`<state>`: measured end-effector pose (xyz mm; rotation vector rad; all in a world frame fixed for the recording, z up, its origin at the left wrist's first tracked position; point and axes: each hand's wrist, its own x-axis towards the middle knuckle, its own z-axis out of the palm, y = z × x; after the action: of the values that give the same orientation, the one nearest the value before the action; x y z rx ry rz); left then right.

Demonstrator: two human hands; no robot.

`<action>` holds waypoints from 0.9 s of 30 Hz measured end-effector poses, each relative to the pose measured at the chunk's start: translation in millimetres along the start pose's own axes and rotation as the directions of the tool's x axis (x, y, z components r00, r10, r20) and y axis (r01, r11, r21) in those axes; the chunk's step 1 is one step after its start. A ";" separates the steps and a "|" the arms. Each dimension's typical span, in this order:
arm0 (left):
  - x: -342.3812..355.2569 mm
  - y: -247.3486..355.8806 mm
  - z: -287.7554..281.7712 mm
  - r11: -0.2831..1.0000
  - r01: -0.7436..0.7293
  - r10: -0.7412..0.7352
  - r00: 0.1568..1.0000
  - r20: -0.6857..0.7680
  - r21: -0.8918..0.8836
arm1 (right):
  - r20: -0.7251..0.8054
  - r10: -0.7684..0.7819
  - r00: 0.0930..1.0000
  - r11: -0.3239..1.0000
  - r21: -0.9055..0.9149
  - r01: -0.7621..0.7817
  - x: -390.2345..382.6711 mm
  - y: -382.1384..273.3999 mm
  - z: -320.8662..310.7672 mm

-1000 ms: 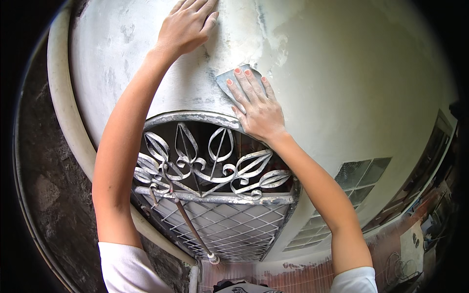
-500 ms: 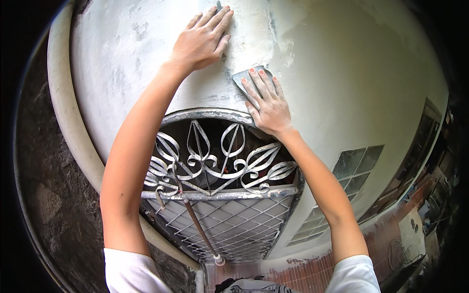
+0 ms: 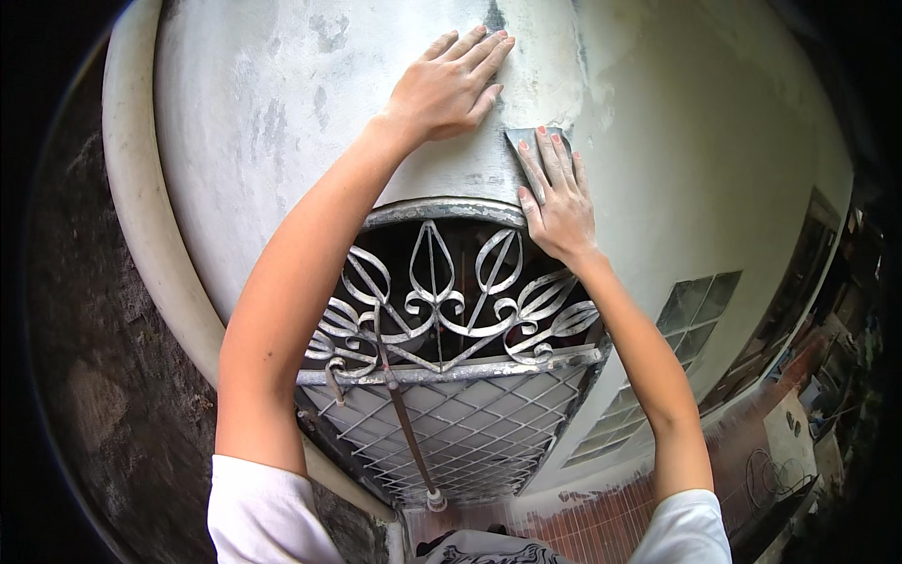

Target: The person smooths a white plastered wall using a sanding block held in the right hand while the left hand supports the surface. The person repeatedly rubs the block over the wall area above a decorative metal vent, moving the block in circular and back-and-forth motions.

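Observation:
My right hand (image 3: 561,202) presses a dark grey sheet of sandpaper (image 3: 528,143) against the white wall (image 3: 282,103), just above the arch of a metal gate. Its fingers lie over the sheet, which partly hides behind them; the thumb is stretched to the side. Higher up and to the left, my left hand (image 3: 451,89) rests on the wall with its fingers extended, holding nothing. Pale dust coats the fingers of both hands. Around them the wall surface is patchy, with grey smudges and a rough vertical line beside the sandpaper.
Below my hands stands the gate (image 3: 451,376), with white scrollwork and diamond mesh. A metal rod (image 3: 406,423) hangs in front of it. A pale pipe (image 3: 141,179) curves down the left side. At right are a paned window (image 3: 695,305) and reddish floor tiles (image 3: 611,526).
The whole view has shifted, so wall, gate and both hands appear farther right. Against the wall, both hands and the sandpaper stay in nearly the same places.

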<state>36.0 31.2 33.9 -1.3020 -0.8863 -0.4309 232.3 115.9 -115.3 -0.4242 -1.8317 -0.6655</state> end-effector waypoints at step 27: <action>-50.0 57.9 -2.9 0.992 0.114 -0.110 0.990 0.084 -0.055 | -0.104 -0.128 0.986 0.989 -0.083 0.119 15.2 45.0 7.2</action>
<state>48.1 33.1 -41.6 -1.3357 -1.0245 -0.4988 247.9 155.0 -92.2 -0.3195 -1.7430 -0.8303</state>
